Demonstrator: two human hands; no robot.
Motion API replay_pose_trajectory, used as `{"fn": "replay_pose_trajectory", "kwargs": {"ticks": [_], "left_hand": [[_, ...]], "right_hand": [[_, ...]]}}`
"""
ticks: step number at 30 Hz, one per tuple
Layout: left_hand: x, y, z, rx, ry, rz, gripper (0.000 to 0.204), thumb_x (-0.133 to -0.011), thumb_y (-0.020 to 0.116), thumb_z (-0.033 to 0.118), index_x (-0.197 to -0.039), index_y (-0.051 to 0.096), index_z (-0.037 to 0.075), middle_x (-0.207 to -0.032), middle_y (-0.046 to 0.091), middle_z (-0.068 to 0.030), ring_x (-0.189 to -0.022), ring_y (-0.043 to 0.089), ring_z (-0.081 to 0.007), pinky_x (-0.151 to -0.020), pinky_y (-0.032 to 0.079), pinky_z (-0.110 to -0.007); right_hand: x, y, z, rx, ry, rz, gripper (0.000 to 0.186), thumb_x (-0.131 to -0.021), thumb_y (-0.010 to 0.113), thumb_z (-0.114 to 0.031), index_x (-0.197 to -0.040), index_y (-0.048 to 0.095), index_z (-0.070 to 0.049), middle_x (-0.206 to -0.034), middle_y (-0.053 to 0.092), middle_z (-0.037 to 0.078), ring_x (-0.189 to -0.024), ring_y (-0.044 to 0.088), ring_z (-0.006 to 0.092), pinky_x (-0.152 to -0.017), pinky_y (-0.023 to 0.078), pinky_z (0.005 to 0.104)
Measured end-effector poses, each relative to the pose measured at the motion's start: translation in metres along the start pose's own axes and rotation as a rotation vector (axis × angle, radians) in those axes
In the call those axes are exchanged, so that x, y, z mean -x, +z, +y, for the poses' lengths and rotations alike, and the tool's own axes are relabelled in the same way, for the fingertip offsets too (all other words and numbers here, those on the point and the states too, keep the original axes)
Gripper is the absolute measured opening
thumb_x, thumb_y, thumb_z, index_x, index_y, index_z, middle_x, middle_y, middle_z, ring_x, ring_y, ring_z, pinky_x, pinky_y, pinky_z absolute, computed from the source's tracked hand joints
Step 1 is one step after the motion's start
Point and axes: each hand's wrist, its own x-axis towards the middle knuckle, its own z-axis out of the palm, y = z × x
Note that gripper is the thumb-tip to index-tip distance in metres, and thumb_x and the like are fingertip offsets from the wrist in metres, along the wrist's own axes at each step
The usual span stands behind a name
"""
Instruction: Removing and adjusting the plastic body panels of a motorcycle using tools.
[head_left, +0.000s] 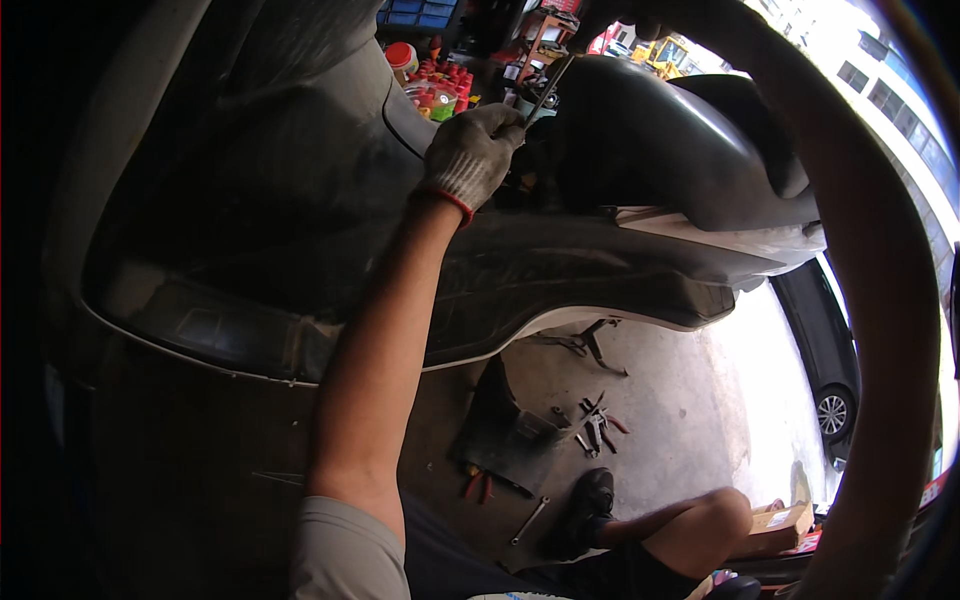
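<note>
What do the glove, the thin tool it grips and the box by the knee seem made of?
Glove: matt knitted fabric, judging by its ribbed cuff. Tool: probably metal, from its slim greyish shaft; finish unclear. Box: likely dull cardboard, from its brown faces.

Matt knitted-cloth glove [466,162], metal-looking tool [548,93], smooth dark shell [670,130] (softly glossy)

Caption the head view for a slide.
Left hand in a red-cuffed grey knit glove holds a thin metal rod at a dark-panelled scooter.
</note>
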Motion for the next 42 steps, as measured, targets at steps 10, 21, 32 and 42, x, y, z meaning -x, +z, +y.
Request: {"fn": "replay_pose_trajectory", "kwargs": {"ticks": [10, 21, 32, 42], "left_hand": [[0.024, -0.024, -0.027, -0.421, -0.042, -0.223, 0.037, -0.089, 0.071, 0.021, -0.124, 0.068, 0.010, -0.118, 0.072, -0.0145, -0.114, 0.066, -0.0337, -0.098, 0.051, -0.041], [0.061, -0.010, -0.067, -0.814, 0.366, -0.130, 0.079, -0.068, 0.089, 0.037, -0.137, 0.058, 0.013, -0.147, 0.050, -0.0075, -0.146, 0.033, -0.0293, -0.124, 0.024, -0.044], [0.058, -0.007, -0.072, -0.778, 0.409, -0.108, 0.076, -0.069, 0.088, 0.035, -0.136, 0.059, 0.013, -0.146, 0.051, -0.0065, -0.145, 0.035, -0.0291, -0.124, 0.023, -0.043], [0.062, -0.011, -0.063, -0.813, 0.378, -0.132, 0.075, -0.072, 0.086, 0.038, -0.137, 0.058, 0.013, -0.147, 0.051, -0.0063, -0.145, 0.034, -0.0291, -0.123, 0.025, -0.043]], "right_hand": [[-0.020, 0.023, 0.031, -0.205, -0.278, 0.258, 0.040, -0.095, 0.066, -0.022, -0.128, 0.057, 0.000, -0.107, 0.071, 0.011, -0.098, 0.070, 0.0225, -0.085, 0.061, 0.0390], [-0.007, 0.011, 0.001, -0.050, -0.162, 0.111, 0.037, -0.097, 0.062, -0.027, -0.125, 0.060, -0.004, -0.104, 0.070, 0.009, -0.101, 0.068, 0.0226, -0.084, 0.061, 0.0400], [-0.039, 0.018, 0.038, -0.360, -0.408, 0.164, 0.034, -0.094, 0.065, -0.029, -0.112, 0.064, 0.000, -0.093, 0.074, 0.011, -0.076, 0.072, 0.0205, -0.068, 0.061, 0.0337], [-0.022, 0.011, -0.012, -0.680, -0.110, 0.154, 0.033, -0.096, 0.062, -0.030, -0.106, 0.063, 0.002, -0.095, 0.072, 0.012, -0.074, 0.073, 0.0215, -0.065, 0.063, 0.0350]]}}
